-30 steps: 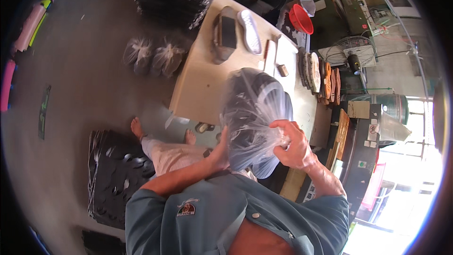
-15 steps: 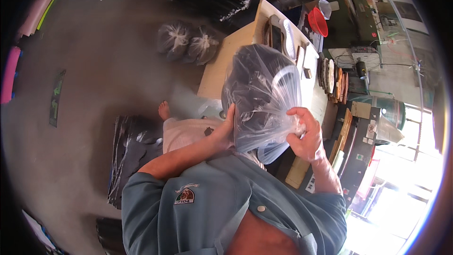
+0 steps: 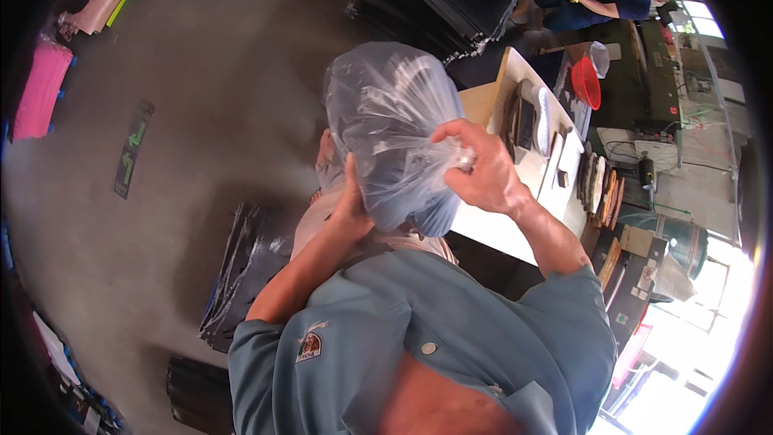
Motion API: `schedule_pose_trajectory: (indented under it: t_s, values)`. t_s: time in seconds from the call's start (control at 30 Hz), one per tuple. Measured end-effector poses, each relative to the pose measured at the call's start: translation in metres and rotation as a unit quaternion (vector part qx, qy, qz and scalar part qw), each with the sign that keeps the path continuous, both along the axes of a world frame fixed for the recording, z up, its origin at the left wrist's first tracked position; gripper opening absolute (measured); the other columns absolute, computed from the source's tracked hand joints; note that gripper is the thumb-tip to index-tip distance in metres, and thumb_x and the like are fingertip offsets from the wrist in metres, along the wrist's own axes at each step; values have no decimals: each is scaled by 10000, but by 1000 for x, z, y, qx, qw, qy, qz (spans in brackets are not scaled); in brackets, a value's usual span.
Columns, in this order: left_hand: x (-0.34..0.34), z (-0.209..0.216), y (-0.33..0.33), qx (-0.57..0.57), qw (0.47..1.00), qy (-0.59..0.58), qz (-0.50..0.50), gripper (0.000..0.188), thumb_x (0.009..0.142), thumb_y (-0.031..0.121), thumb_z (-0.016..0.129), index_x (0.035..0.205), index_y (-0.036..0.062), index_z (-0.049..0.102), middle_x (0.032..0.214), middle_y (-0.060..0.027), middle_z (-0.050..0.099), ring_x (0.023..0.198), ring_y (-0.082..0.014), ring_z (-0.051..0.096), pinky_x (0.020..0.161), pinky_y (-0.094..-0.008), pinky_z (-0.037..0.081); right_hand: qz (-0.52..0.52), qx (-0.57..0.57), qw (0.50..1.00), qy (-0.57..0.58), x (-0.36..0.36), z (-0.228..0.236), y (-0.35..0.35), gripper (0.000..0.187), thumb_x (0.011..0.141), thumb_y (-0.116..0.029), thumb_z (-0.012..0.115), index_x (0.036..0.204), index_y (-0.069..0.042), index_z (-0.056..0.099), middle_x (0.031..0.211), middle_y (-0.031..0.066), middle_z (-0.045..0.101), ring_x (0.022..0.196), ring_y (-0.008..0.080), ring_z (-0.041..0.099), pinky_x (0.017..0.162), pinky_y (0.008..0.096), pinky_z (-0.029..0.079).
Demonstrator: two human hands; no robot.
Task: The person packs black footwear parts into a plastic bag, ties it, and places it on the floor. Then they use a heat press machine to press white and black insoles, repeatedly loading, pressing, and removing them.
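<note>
You had the clear bag (image 3: 390, 105) up by the table (image 3: 493, 232), right fingers (image 3: 452, 130) pinched round its bunched neck (image 3: 465, 159), left fingers (image 3: 351, 181) against its side (couldn't tell how spread), so a slackened pinch could've let everything spill.

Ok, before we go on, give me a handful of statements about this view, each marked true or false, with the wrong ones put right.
1. The right hand grips the gathered neck of the clear plastic bag. True.
2. Only one hand touches the bag. False: the left hand is against its side too.
3. A red basin shows to the right of the bag. True.
4. The floor strip bears red arrows. False: they are green.
</note>
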State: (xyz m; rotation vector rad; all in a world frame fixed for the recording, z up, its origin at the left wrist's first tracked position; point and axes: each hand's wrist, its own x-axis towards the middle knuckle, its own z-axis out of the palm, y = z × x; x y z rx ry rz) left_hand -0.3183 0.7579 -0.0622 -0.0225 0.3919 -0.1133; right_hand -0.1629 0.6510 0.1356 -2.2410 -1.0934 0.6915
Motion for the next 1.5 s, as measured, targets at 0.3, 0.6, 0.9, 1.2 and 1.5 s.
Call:
schedule_pose_trajectory:
  t_s: [0.3, 0.6, 0.9, 1.2, 1.5]
  values:
    - [42, -149, 119, 336, 927, 157, 55, 681, 1072, 586, 468, 1510, 64, 488, 1436, -123, 606, 1308, -297, 610, 1104, -476, 508, 66, -34, 993, 94, 96, -142, 146, 412, 733, -60, 619, 1133, -143, 669, 829, 117, 673, 958, 365, 627, 964, 441, 481]
    - [94, -289, 245, 142, 960, 217, 106, 482, 1117, 431, 462, 1482, 125, 533, 1385, -87, 640, 1271, -264, 626, 1064, -430, 528, 65, -93, 986, 124, 156, -299, 269, 435, 731, -112, 649, 1165, -147, 643, 851, 151, 675, 934, 402, 600, 967, 488, 448]
    - [49, -367, 323, 823, 491, 229, -168, 389, 969, 244, 719, 1249, -21, 661, 1215, -184, 694, 1147, -403, 633, 964, -459, 513, 98, -192, 969, 120, 197, -470, 352, 551, 777, -111, 643, 1319, -128, 546, 814, 159, 663, 1030, 387, 604, 1062, 468, 407]
    - [71, -356, 357, 852, 492, 111, -142, 112, 898, 92, 759, 950, 26, 683, 909, -107, 710, 859, -350, 648, 819, -464, 503, 39, -255, 962, 89, 229, -638, 346, 570, 818, -148, 670, 1362, -118, 502, 979, 200, 744, 1146, 382, 641, 1134, 438, 384]
    - [89, -358, 361, 873, 454, 90, -151, 157, 894, 87, 769, 846, 45, 626, 832, -90, 685, 741, -327, 625, 721, -459, 480, 18, -290, 949, 124, 259, -654, 353, 525, 851, -140, 629, 1365, -92, 530, 1027, 213, 766, 1157, 363, 667, 1098, 402, 385]
